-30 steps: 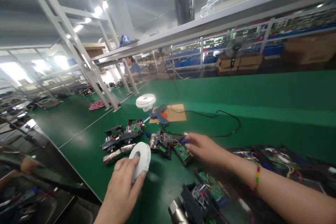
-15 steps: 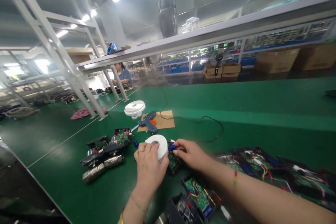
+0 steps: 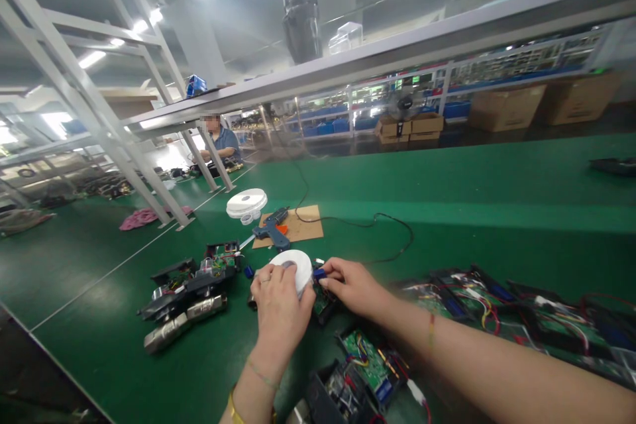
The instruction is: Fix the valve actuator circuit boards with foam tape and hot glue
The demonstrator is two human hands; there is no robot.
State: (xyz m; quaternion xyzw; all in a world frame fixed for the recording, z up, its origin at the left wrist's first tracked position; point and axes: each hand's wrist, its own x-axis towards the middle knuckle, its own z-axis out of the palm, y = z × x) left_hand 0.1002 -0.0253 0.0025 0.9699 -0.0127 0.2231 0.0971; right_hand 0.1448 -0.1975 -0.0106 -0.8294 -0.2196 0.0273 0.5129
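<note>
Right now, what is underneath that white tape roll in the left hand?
Past its right edge, part of a green circuit board shows. Whatever lies directly beneath is hidden by the tape roll and left hand.

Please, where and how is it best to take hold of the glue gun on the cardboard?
Probably by the handle, from the near side and from above. The glue gun lies on the cardboard with its handle pointing to the near side, the orange trigger beside it. Pass over the white roll, which the left hand holds close in front.
</note>
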